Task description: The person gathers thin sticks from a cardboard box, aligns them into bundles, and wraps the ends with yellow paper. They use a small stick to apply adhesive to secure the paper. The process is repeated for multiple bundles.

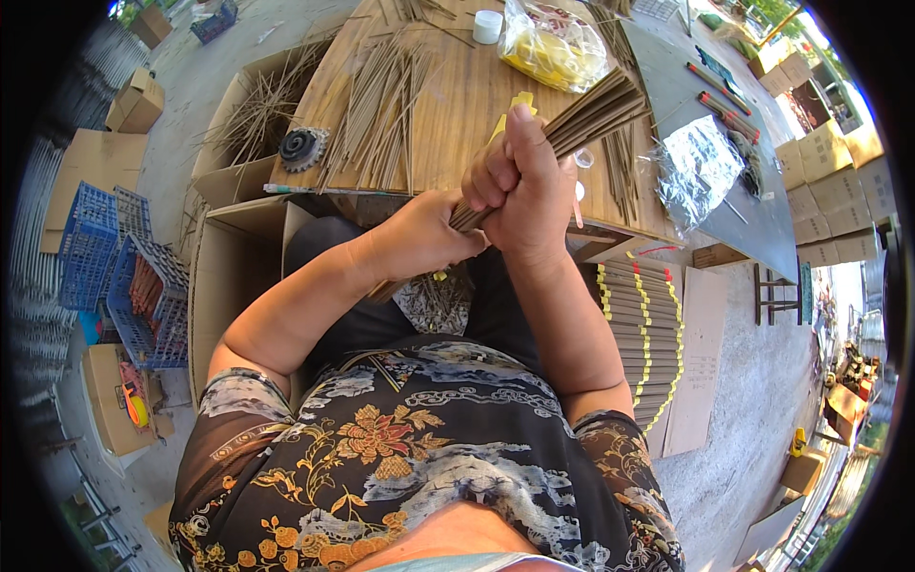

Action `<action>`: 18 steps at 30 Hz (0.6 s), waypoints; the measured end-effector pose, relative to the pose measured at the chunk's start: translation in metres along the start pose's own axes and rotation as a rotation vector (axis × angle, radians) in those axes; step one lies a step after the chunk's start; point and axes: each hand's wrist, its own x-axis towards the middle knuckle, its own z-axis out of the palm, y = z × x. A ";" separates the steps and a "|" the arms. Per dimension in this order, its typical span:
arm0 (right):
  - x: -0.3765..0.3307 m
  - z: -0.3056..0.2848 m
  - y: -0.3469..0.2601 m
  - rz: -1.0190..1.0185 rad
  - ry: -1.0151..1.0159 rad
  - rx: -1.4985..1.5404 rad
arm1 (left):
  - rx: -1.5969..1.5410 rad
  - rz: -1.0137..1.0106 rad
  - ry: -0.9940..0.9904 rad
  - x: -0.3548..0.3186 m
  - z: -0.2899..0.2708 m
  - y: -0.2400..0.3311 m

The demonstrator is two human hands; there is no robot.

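A thick bundle of thin brown incense sticks (599, 112) slants across in front of me, its far end up to the right. My right hand (524, 191) is wrapped round the middle of it, thumb on top. Lower down, my left hand (424, 234) grips the same bundle, and its near end pokes out below toward my lap. A yellow paper strip (518, 101) shows just beyond my right hand, partly hidden by it. Loose incense sticks (376, 110) lie spread on the wooden table (448, 105) beyond my hands.
On the table are a dark round ridged object (303, 150), a white jar (487, 27) and a clear bag of yellow pieces (553, 48). Crumpled foil (701, 167) lies to the right. Yellow-banded bundles (640, 334) stand low right; cardboard boxes (238, 248) and blue crates (148, 305) are left.
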 end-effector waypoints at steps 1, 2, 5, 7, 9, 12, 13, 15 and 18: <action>0.002 0.001 -0.001 -0.039 0.023 -0.027 | -0.051 -0.061 -0.019 0.001 0.001 0.004; 0.004 0.002 -0.002 -0.079 0.044 -0.055 | 0.066 0.043 0.104 0.002 0.003 0.003; 0.009 0.002 -0.004 -0.108 0.097 -0.035 | 0.283 0.300 0.400 0.006 0.016 -0.006; 0.009 0.002 -0.004 -0.100 0.098 -0.027 | 0.254 0.392 0.498 0.010 0.024 -0.009; 0.006 -0.001 -0.004 -0.099 0.074 -0.060 | 0.191 0.466 0.482 0.018 0.027 -0.022; 0.007 0.001 -0.007 -0.131 0.042 -0.090 | 0.055 0.507 0.341 0.021 0.024 -0.020; 0.006 0.003 -0.008 -0.112 0.037 -0.069 | 0.003 0.508 0.274 0.019 0.021 -0.015; 0.003 0.006 -0.011 -0.078 0.029 -0.025 | -0.088 0.153 0.048 0.008 0.010 0.006; 0.004 -0.005 -0.011 -0.084 -0.057 0.018 | 0.028 0.215 0.105 0.012 0.010 -0.003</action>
